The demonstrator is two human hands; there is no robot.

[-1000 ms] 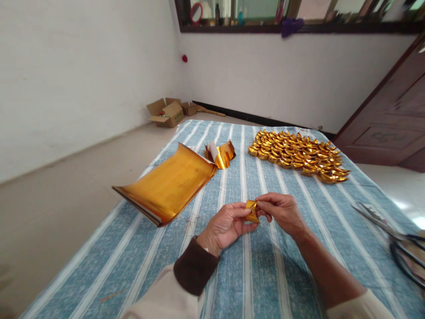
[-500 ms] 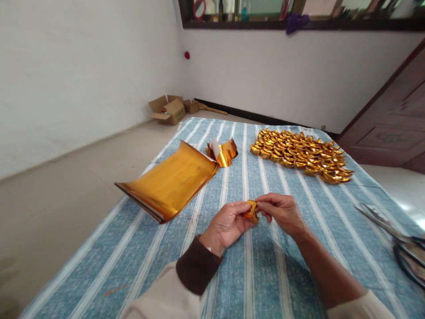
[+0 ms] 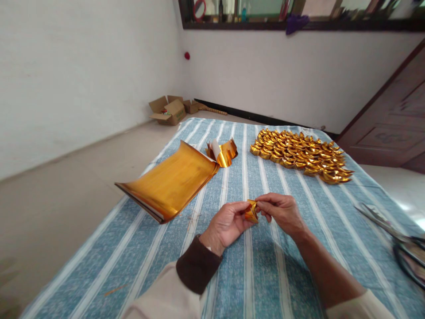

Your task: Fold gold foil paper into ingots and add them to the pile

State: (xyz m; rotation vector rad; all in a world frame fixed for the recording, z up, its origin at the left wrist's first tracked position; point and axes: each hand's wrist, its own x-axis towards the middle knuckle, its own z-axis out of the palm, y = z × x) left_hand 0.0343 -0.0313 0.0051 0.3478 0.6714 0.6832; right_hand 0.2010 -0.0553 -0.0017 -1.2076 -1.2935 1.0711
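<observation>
while both hands meet over the middle of the striped cloth [image 3: 265, 274], the left hand [image 3: 227, 223] and the right hand [image 3: 280, 212] pinch one small gold paper piece [image 3: 251, 211] between their fingertips, held just above the cloth, not resting on it. left grip: thumb and fingers closed on the piece's left side. right grip: thumb and forefinger closed on its top right edge, other fingers curled. the piece looks part folded, creased and bunched, its final shape not clear from here; which fold is in hand i cannot tell.

done so far, judging by the layout: a big pile of folded gold pieces [image 3: 300, 155] lies packed in rows at the far right of the cloth, well apart from the hands. a lot is already finished.

left to do, judging likewise: a stack of gold paper sheets [image 3: 169, 181] sits to the left of the hands, curled up at its near edge, looking fairly thick, so plenty of paper remains. just beyond it, touching its far corner, lies a small loose curl of gold paper [image 3: 223, 153].

scissors [image 3: 395, 235] lie at the right edge of the cloth, untouched. cardboard boxes [image 3: 169, 110] sit on the floor by the far wall.
</observation>
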